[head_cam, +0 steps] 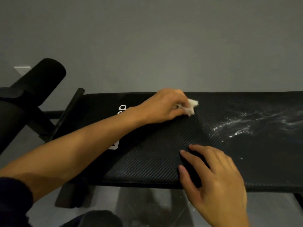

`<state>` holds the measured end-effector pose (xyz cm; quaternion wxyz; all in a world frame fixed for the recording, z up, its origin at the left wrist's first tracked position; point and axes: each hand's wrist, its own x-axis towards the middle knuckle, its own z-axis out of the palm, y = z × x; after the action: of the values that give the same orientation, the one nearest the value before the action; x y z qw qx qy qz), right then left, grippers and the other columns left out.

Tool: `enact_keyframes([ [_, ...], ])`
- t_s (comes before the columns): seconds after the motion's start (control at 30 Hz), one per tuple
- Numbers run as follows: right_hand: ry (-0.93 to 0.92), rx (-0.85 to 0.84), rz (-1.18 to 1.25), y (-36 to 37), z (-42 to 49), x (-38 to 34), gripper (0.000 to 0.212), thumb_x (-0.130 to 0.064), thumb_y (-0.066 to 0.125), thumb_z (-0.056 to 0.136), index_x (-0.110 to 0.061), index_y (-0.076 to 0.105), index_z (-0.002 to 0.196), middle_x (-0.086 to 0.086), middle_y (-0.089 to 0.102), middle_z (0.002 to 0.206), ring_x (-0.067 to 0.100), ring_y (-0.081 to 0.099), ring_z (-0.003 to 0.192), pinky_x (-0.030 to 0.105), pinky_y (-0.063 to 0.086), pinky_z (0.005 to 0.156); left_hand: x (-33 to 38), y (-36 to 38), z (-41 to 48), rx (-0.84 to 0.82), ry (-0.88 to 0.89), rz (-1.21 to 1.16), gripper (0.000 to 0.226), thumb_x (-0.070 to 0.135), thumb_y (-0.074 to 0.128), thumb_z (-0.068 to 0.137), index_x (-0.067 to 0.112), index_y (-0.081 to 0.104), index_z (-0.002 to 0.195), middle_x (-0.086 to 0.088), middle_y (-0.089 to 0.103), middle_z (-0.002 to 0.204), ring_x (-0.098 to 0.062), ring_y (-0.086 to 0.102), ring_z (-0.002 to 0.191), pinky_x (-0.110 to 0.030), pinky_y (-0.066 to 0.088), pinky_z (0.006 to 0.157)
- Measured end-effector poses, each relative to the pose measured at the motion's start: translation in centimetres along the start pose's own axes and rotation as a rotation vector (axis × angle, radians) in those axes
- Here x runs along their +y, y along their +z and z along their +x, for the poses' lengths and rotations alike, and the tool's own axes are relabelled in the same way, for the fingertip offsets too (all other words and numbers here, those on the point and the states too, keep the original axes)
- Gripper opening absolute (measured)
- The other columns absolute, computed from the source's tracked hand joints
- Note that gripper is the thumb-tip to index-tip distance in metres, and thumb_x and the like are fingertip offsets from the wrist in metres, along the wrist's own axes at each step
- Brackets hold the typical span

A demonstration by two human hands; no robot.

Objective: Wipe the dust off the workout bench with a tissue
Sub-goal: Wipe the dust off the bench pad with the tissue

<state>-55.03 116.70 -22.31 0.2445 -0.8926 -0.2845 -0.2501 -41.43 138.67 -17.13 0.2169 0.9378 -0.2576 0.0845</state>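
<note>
A black workout bench [147, 154] with a ribbed pad runs left to right across the view. White dust [237, 128] streaks the pad on its right part. My left hand [165, 107] reaches across to the pad's far edge and grips a crumpled white tissue [191, 106] pressed onto the pad. My right hand [216, 181] rests on the near edge with fingers spread and slightly bent, holding nothing. White logo letters [122, 109] are partly hidden behind my left wrist.
A black foam roller pad [47, 74] and bench frame stand at the left. A grey wall [164, 38] rises right behind the bench. A glossy grey floor [147, 208] lies below, with the bench's black foot [70, 197] at lower left.
</note>
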Motion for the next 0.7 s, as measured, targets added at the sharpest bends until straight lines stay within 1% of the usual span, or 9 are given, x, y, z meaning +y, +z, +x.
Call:
enact_keyframes([
  [0.07, 0.0, 0.0, 0.006, 0.0, 0.1, 0.0, 0.033, -0.041, 0.059, 0.094, -0.019, 0.075, 0.112, 0.002, 0.067, 0.118, 0.026, 0.063, 0.107, 0.035, 0.046, 0.092, 0.4, 0.2, -0.1, -0.059, 0.07, -0.009, 0.017, 0.03, 0.07, 0.092, 0.021, 0.075, 0.105, 0.003, 0.07, 0.106, -0.006, 0.063, 0.092, -0.019, 0.049, 0.081],
  [0.1, 0.001, -0.004, 0.01, 0.0, 0.0, 0.0, 0.033, -0.041, 0.059, 0.095, -0.019, 0.075, 0.113, 0.002, 0.067, 0.119, 0.026, 0.063, 0.108, 0.035, 0.046, 0.092, 0.2, 0.3, 0.1, -0.012, 0.051, -0.007, 0.016, 0.03, 0.071, 0.092, 0.021, 0.075, 0.104, 0.003, 0.071, 0.103, -0.007, 0.063, 0.089, -0.022, 0.049, 0.08],
  [0.2, 0.008, -0.006, 0.021, -0.1, -0.1, -0.1, 0.034, -0.042, 0.058, 0.096, -0.019, 0.074, 0.114, 0.003, 0.066, 0.119, 0.026, 0.062, 0.108, 0.034, 0.046, 0.092, -0.7, 0.6, 1.5, 0.173, -0.116, -0.022, 0.013, 0.031, 0.07, 0.093, 0.024, 0.076, 0.101, 0.003, 0.072, 0.1, -0.007, 0.062, 0.085, -0.03, 0.052, 0.082],
  [0.27, 0.007, -0.008, 0.029, 0.0, -0.1, -0.1, 0.033, -0.041, 0.058, 0.095, -0.019, 0.074, 0.114, 0.003, 0.066, 0.119, 0.026, 0.062, 0.108, 0.035, 0.047, 0.093, 0.0, 1.0, 2.1, 0.122, -0.079, -0.039, 0.013, 0.031, 0.07, 0.093, 0.024, 0.077, 0.102, 0.004, 0.071, 0.103, -0.006, 0.064, 0.089, -0.028, 0.053, 0.084],
  [0.37, 0.007, -0.003, 0.031, 0.0, -0.2, 0.1, 0.032, -0.04, 0.06, 0.094, -0.019, 0.075, 0.113, 0.003, 0.067, 0.119, 0.027, 0.063, 0.108, 0.036, 0.048, 0.093, 2.7, 1.6, 2.5, -0.1, 0.128, -0.072, 0.017, 0.029, 0.071, 0.093, 0.021, 0.077, 0.107, 0.004, 0.071, 0.111, -0.005, 0.065, 0.099, -0.019, 0.05, 0.087],
  [0.43, 0.001, 0.012, 0.03, 0.1, -0.2, 0.1, 0.031, -0.039, 0.061, 0.094, -0.019, 0.075, 0.113, 0.003, 0.068, 0.119, 0.027, 0.063, 0.108, 0.036, 0.048, 0.094, 2.4, 1.8, 3.6, -0.064, 0.114, -0.055, 0.018, 0.031, 0.07, 0.093, 0.022, 0.078, 0.107, 0.003, 0.073, 0.111, -0.008, 0.067, 0.098, -0.021, 0.051, 0.086],
  [0.53, -0.004, 0.052, 0.031, 0.3, -0.3, 0.2, 0.03, -0.039, 0.062, 0.094, -0.019, 0.076, 0.111, 0.003, 0.069, 0.118, 0.027, 0.064, 0.106, 0.036, 0.049, 0.094, 0.5, 1.4, 5.2, 0.093, -0.068, -0.018, 0.021, 0.035, 0.07, 0.093, 0.023, 0.079, 0.108, 0.003, 0.075, 0.108, -0.01, 0.068, 0.095, -0.03, 0.053, 0.086],
  [0.6, -0.007, 0.074, 0.034, 0.4, -0.3, 0.3, 0.029, -0.037, 0.063, 0.093, -0.018, 0.077, 0.109, 0.003, 0.07, 0.116, 0.027, 0.066, 0.104, 0.037, 0.05, 0.093, 0.7, 1.3, 4.6, 0.067, -0.053, -0.03, 0.022, 0.037, 0.07, 0.093, 0.023, 0.079, 0.107, 0.003, 0.074, 0.107, -0.009, 0.068, 0.094, -0.033, 0.054, 0.084],
  [0.7, -0.008, 0.082, 0.029, 0.6, -0.3, 0.5, 0.028, -0.036, 0.064, 0.091, -0.019, 0.077, 0.108, 0.003, 0.071, 0.114, 0.028, 0.067, 0.103, 0.037, 0.051, 0.091, 2.7, 1.3, 2.3, -0.071, 0.084, -0.119, 0.025, 0.033, 0.068, 0.092, 0.023, 0.076, 0.113, -0.001, 0.072, 0.115, -0.007, 0.067, 0.103, -0.024, 0.054, 0.09],
])
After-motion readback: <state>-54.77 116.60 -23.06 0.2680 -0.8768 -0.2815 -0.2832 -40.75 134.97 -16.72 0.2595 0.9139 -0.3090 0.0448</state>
